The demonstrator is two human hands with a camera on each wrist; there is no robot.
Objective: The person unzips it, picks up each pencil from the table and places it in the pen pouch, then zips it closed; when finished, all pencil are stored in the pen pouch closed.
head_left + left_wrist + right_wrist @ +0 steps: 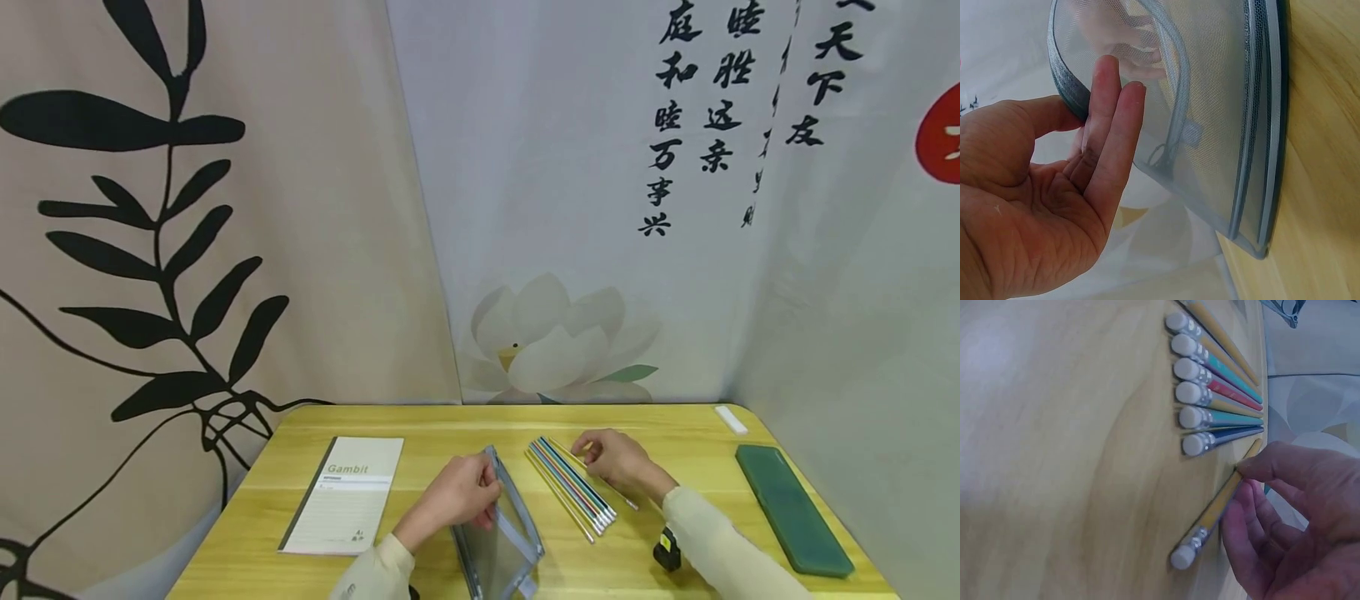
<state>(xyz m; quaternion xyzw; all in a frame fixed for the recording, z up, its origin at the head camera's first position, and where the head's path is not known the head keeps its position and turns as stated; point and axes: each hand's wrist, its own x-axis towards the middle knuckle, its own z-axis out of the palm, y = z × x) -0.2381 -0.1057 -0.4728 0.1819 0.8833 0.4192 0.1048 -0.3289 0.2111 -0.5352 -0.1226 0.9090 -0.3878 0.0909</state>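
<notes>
A grey mesh zip pouch (pixel 498 554) stands propped on the table with its mouth apart. My left hand (pixel 465 492) pinches the pouch's upper edge between thumb and fingers; in the left wrist view, two fingers of the left hand (pixel 1047 194) extend along the mesh. To the right of the pouch lies a row of several pencils (pixel 576 487) in different colours, with white erasers toward me. Beside that row my right hand (pixel 618 460) pinches a yellow pencil (pixel 1213 509) near its middle. This pencil slants away from the others, its eraser end low by the table.
Left of the pouch lies a notebook (pixel 345 500) marked Gambit. A dark green case (pixel 795 510) lies along the right edge, with a small white block (pixel 731 419) behind it. A small black and yellow object (pixel 666 550) sits by the right forearm. Printed curtains rise behind the table.
</notes>
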